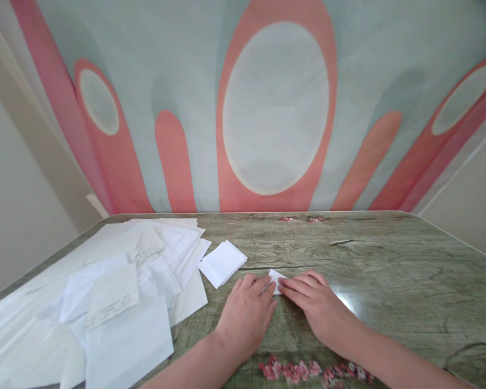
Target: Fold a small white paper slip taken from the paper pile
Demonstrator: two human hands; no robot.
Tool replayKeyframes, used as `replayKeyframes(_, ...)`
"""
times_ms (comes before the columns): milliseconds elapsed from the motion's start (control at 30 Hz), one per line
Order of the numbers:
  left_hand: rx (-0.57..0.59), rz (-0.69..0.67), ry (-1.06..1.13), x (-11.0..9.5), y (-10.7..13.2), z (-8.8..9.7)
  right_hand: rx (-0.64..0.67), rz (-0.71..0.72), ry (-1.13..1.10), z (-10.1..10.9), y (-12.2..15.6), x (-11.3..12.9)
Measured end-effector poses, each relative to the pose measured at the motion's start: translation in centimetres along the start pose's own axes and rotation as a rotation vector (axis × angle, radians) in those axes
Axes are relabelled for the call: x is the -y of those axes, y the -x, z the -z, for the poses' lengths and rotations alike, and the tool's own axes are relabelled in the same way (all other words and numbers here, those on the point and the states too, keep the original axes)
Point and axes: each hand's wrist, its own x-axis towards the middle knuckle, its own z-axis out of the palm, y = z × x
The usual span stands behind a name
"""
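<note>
A small folded piece of white paper (276, 279) lies on the table in front of me, its top corner pointing away. My left hand (249, 309) has its fingers on the paper's left side, thumb near the lower edge. From the right, my right hand (314, 300) presses its fingertips together on the other side. Both hands cover part of the paper, so its full shape is hidden. Just beyond my left hand sits a small stack of white square papers (222, 263), its edges slightly uneven.
A wide, overlapping pile of white sheets (129, 329) spreads over the left of the wood-patterned table (392, 270); a few carry printed lines. Pink blossom prints (291, 370) decorate the near edge. Behind the table hangs a backdrop (202, 81) with coral shapes.
</note>
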Motion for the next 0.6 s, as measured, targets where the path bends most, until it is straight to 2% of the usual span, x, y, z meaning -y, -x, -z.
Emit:
replayKeyframes(233, 0.052, -0.144, -0.1, -1.2, 0.5, 0.4, 0.02, -0.016, 0.026, 0.1, -0.1, 0.4)
replayKeyframes(600, 0.09, -0.081, -0.068, -1.2, 0.1, 0.6, -0.089, 0.071, 0.107, -0.4, 0.6, 0.2)
